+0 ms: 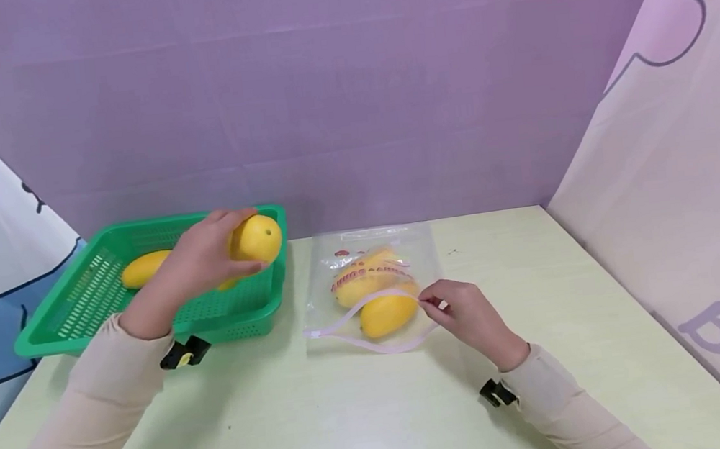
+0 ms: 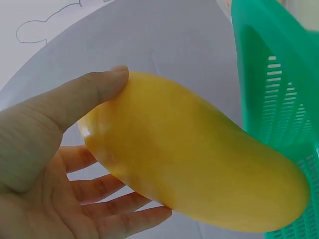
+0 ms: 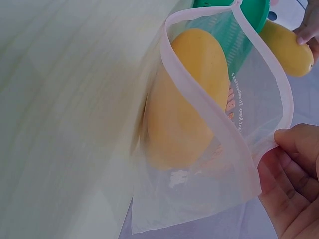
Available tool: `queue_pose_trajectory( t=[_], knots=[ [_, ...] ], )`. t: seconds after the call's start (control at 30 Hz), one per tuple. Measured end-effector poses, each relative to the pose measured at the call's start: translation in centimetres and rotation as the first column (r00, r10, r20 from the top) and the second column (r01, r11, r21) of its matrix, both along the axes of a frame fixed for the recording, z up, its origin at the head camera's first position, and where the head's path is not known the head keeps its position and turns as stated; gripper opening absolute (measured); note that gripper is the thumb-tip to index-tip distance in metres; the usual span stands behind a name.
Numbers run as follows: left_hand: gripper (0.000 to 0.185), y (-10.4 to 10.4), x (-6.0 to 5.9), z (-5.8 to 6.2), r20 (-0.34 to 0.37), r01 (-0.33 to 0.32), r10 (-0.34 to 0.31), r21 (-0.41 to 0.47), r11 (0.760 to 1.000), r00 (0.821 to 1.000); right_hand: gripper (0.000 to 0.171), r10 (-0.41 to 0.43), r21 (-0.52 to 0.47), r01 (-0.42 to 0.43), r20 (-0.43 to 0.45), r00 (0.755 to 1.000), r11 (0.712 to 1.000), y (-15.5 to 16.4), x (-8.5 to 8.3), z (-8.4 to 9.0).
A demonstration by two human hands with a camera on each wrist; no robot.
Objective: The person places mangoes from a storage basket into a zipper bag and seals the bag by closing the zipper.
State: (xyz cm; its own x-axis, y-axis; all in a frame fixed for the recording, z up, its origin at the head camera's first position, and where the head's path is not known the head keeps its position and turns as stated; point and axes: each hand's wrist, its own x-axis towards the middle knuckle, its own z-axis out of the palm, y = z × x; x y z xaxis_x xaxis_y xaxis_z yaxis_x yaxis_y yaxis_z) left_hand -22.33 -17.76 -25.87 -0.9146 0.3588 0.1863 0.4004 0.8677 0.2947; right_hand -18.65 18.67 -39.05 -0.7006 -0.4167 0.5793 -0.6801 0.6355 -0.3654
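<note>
Over the green basket, left hand grasping a yellow mango, lifted clear of the rim; right hand pinching up the lip of the zip bag, two mangoes apparently inside. Probably mid-transfer; next calls for carrying it across, narrow end first.

At left wrist: thumb and fingers wrapped round the mango, long axis slanting down-right toward the basket wall.

At right wrist: bag mouth held wide, bagged mango lying lengthwise, pointing into the bag.
</note>
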Motion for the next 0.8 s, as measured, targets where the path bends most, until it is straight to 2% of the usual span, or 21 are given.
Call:
queue_pose_trajectory(
  t=[0.13,0.37,0.6,0.8],
  knots=[
    [0.079,0.3,0.3,-0.3,-0.015,0.020,-0.020,0.008,1.000,1.000,0.008,-0.003,0.004,0.003,0.010,1.000,1.000,0.0,0.1,0.0],
    [0.080,1.1,0.6,-0.5,-0.100,0.084,-0.081,0.030,0.996,0.992,0.007,-0.019,0.007,0.019,0.006,1.000,1.000,0.2,0.2,0.1],
    [0.079,1.8,1.1,-0.6,-0.155,0.177,-0.173,0.015,0.984,0.973,0.006,0.000,0.001,0.000,-0.009,1.000,1.000,0.2,0.0,0.2],
    [0.077,2.5,1.5,-0.8,-0.214,0.240,-0.238,-0.018,0.971,0.947,0.006,-0.002,0.000,0.002,-0.015,1.000,1.000,0.2,-0.1,0.0]
  ],
)
